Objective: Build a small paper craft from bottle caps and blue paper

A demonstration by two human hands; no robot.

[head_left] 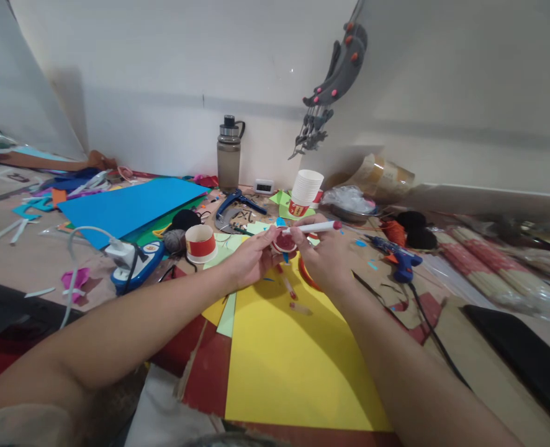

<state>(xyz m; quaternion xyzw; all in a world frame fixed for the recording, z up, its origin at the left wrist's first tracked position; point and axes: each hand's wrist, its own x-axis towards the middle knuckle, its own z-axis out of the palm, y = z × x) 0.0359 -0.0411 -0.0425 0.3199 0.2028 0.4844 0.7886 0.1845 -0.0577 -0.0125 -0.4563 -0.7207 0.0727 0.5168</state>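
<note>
Right now both hands are together over the top end of the yellow sheet. Left hand: fingers curled in, gripping the small round piece, pale rim, dark red face turned up. Right hand: closed in a pen grip on the white marker, red end out to the right, other end at the red face. Can't tell if the tip actually touches; fingers crowd it.

On the yellow sheet below the hands: two small red-ended pieces, too blurred to identify. Orange-red ring partly hidden behind the right hand.

Around that on the desk: red-and-white paper cup left of the left hand, grey yarn ball just beside it, blue-and-white power strip further left with a white plug in it. Blue sheet behind those. Stack of white cups beyond the hands, leaning a bit; bottle upright near the wall. Blue glue gun lies to the right, cord trailing toward the person.
</note>
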